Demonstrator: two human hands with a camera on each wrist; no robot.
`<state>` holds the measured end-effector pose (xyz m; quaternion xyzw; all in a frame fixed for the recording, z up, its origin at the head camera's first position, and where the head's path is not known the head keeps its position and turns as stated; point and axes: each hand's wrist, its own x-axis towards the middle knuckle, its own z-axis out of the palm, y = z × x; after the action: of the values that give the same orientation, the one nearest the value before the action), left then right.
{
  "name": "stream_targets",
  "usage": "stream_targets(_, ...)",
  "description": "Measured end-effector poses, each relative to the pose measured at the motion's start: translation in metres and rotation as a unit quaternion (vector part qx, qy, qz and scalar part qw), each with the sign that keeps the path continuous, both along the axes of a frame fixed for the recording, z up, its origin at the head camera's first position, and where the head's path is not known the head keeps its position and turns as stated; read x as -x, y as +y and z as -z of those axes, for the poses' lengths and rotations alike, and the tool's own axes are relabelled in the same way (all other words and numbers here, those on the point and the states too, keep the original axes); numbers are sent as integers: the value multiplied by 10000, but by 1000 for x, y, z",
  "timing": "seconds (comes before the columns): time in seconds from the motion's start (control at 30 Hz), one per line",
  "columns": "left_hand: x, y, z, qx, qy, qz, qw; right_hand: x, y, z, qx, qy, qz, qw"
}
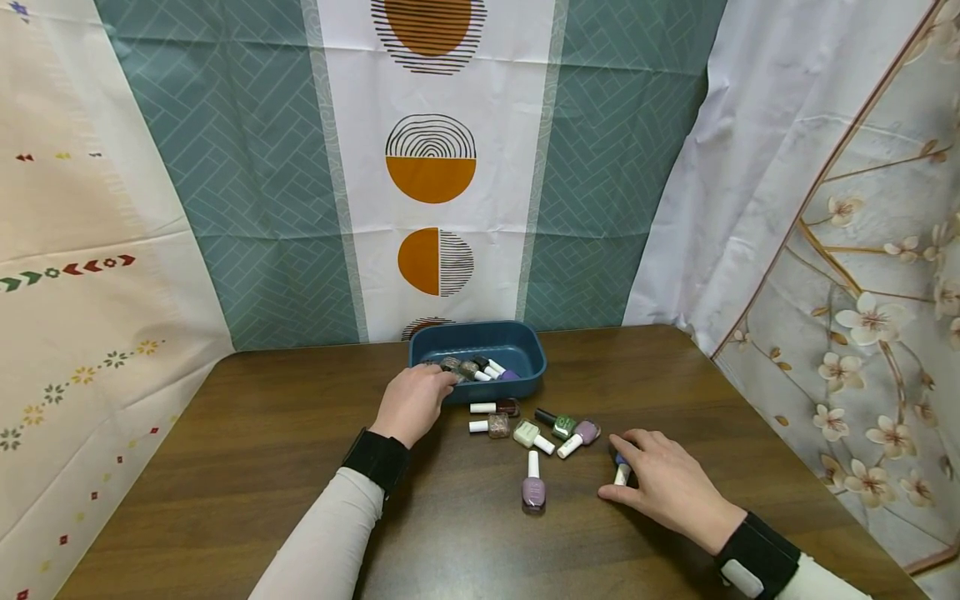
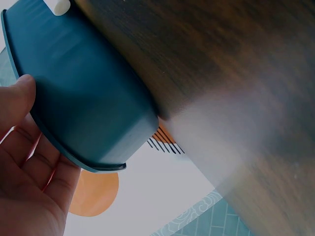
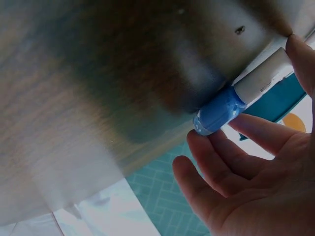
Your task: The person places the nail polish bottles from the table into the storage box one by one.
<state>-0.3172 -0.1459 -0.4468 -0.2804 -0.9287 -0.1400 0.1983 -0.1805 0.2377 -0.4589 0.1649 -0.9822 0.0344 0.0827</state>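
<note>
At the far middle of the desk (image 1: 262, 450) sits a dark blue tray (image 1: 517, 340); all positions below are taken from it. Several nail polish bottles lie inside the tray, white caps showing, colours hard to tell apart.

Left hand (image 1: 411, 403): at the tray's near-left corner, fingers over the rim. Left wrist view shows the fingers (image 2: 24, 167) relaxed and spread beside the tray's outer wall, thumb tip at the rim; nothing seen clasped. Whether fingertips touch a bottle inside is hidden.

Right hand (image 1: 667, 483): well to the near-right of the tray, palm down on the desk, over a blue bottle (image 1: 622, 468) with a white cap. Right wrist view shows this bottle lying on its side on the desk, fingers (image 3: 221, 167) loosely curved around it and touching it, thumb by the cap; not lifted.

Loose bottles on the desk just in front of the tray:
- dark red bottle (image 1: 507, 407), nearest the tray
- glitter bottle (image 1: 498, 426), beside it
- pale green bottle (image 1: 527, 433)
- green bottle (image 1: 564, 426) with a black cap
- mauve bottle (image 1: 587, 432)
- lilac bottle (image 1: 533, 492), farthest from the tray, cap pointing toward it

All lie on their sides. Behind the tray hang patterned curtains (image 1: 431, 167).
</note>
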Motion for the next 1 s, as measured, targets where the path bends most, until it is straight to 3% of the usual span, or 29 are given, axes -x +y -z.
stream_targets(0.4, 0, 0, 1, 8, 29, -14, 10000, 1, -2, -1, 24, -146, 127, 9998)
stream_targets(1.0, 0, 0, 1, -64, 71, 19, 10000, 7, -6, -14, 206, 304, -111, 9993)
